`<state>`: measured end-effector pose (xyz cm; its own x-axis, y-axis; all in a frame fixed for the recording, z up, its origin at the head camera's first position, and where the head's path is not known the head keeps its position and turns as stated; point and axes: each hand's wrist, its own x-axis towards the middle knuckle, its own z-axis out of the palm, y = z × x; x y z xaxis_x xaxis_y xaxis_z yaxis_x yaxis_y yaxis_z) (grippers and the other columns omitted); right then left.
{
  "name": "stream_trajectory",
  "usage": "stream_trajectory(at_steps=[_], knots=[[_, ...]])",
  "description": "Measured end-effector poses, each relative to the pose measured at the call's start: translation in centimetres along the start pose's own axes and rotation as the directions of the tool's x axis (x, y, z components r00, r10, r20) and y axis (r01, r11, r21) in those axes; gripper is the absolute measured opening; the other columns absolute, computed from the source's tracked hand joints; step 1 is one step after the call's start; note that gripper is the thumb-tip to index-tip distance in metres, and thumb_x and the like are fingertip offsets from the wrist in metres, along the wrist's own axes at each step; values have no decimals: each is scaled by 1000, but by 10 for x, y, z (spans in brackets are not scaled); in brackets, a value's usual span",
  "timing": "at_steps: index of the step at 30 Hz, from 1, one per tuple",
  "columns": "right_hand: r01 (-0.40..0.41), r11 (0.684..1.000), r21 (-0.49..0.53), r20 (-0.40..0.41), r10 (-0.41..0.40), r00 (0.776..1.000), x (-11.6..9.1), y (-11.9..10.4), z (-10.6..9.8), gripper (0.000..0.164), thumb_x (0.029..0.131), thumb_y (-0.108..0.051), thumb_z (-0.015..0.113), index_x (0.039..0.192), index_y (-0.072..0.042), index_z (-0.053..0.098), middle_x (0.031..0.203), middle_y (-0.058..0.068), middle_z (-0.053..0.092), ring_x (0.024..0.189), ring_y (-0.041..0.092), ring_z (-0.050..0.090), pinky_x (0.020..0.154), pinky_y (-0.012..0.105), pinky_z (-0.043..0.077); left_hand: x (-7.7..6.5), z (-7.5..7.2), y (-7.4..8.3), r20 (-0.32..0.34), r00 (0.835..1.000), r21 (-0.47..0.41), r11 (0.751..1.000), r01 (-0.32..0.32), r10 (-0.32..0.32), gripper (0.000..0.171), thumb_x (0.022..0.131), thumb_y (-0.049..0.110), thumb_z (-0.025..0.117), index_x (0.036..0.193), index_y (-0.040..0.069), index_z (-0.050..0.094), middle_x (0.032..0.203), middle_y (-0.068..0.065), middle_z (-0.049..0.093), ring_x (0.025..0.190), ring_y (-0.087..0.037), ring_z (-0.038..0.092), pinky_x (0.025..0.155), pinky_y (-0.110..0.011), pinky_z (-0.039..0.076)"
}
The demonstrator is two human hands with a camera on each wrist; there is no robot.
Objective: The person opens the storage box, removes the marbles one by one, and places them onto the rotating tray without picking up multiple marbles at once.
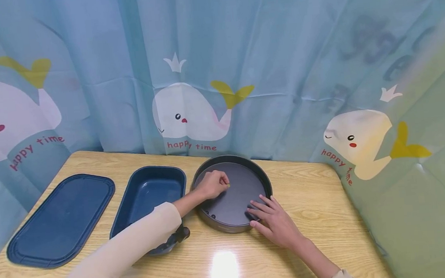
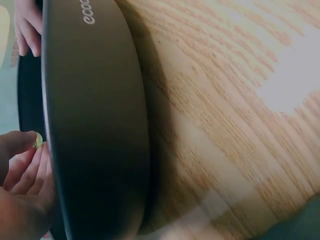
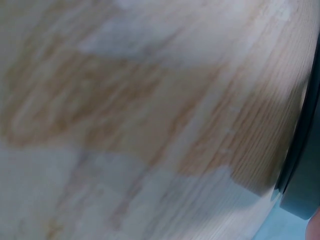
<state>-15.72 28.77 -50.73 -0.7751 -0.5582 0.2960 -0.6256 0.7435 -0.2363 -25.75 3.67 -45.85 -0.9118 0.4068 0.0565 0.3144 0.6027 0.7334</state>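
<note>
A round dark grey pan [image 1: 234, 186] with a tall wall stands on the table. Inside its wall my left hand [image 1: 213, 184] pinches a small yellow-green piece [image 2: 38, 139] between thumb and fingertips, over the pan's floor. I cannot tell what the piece is. My right hand [image 1: 275, 222] rests at the pan's near right rim, its fingers spread and fairly straight over the edge. In the left wrist view the outer wall of the pan fills the middle, with part of the right hand [image 2: 30, 25] above. Two small dark spots show low on the pan's near left inside.
Left of the pan stands a deep blue rectangular container [image 1: 147, 192], partly behind the left sleeve [image 1: 136, 239]. A flat blue lid [image 1: 62, 219] lies farther left on the wooden table [image 1: 310, 193]. A blue curtain [image 1: 277, 32] with whale prints hangs behind the table and along its sides.
</note>
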Motion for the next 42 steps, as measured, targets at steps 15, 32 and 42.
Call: stream_trajectory(at_steps=[15, 32, 42], knots=[[0, 1000, 7, 3, 0, 1000, 1, 1, 1, 40, 99, -41, 60, 129, -15, 69, 139, 5, 59, 140, 35, 39, 114, 57, 21, 9, 11, -10, -18, 999, 24, 998, 49, -49, 6, 89, 2, 71, 83, 6, 71, 73, 2, 66, 65, -10, 57, 66, -28, 49], [-1, 1000, 3, 3, 1, 1000, 2, 1, 0, 40, 100, -41, 59, 129, -16, 69, 141, 4, 57, 140, 34, 38, 114, 57, 20, 17, 20, -10, -36, 999, 67, 997, 26, -24, 10, 89, 2, 70, 80, 6, 69, 70, 2, 63, 65, -11, 56, 66, -28, 49], [-5, 1000, 9, -2, 5, 1000, 1, 1, 1, 40, 100, -42, 59, 129, -16, 69, 141, 4, 57, 140, 34, 38, 115, 56, 20, 19, 23, -11, -6, 999, 77, 996, 39, -39, 7, 89, 2, 71, 83, 5, 70, 76, 1, 65, 69, -12, 57, 68, -29, 50]])
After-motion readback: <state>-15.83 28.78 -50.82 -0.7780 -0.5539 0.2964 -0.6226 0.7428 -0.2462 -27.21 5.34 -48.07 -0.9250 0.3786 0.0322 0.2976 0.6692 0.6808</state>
